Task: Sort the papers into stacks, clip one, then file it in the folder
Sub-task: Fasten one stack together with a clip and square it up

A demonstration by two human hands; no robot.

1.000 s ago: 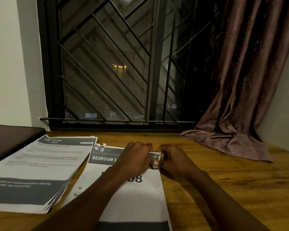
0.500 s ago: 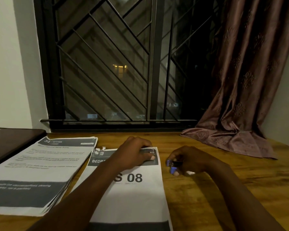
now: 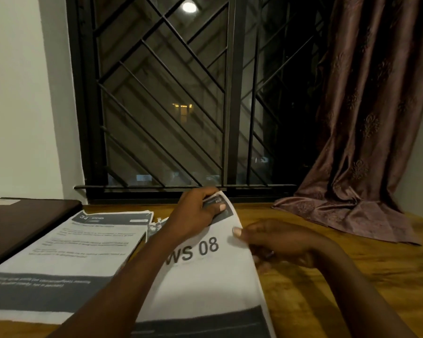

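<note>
Lifted since half a second ago: far right corner of the WS 08 stack [image 3: 205, 284], then flat on the table [image 3: 327, 289], now curled up toward the window. Shifted along with it, left hand [image 3: 195, 213], gripping that corner with thumb [image 3: 222, 208] pressed on the dark header band and the other fingers wrapped behind the sheets. Brought in from the bare wood to the stack's right edge, right hand [image 3: 279, 242] (small blue thing held before no longer in sight), thumb tip [image 3: 237, 231] on top of the page beside the printed "08", remaining fingers curled beneath, pinching the paper edge between. Ring showing on one of those lower fingers.

Near end of the same stack lying on the table, dark band across its bottom. Just left of it, second stack [image 3: 78, 252] headed "34 KITCHEN", flat, sheets slightly fanned along the right side, touched by neither hand. Between the two stacks at the far end, small silvery thing [image 3: 155, 225], half hidden by the left wrist (a clip, perhaps; too blurred to say).

At far left, dark folder [image 3: 22, 223], closed and flat, right beside the second stack; touching or not, cannot tell. Beyond, barred window [image 3: 181, 93] and brown curtain [image 3: 366, 118] pooling on the table's far right.
</note>
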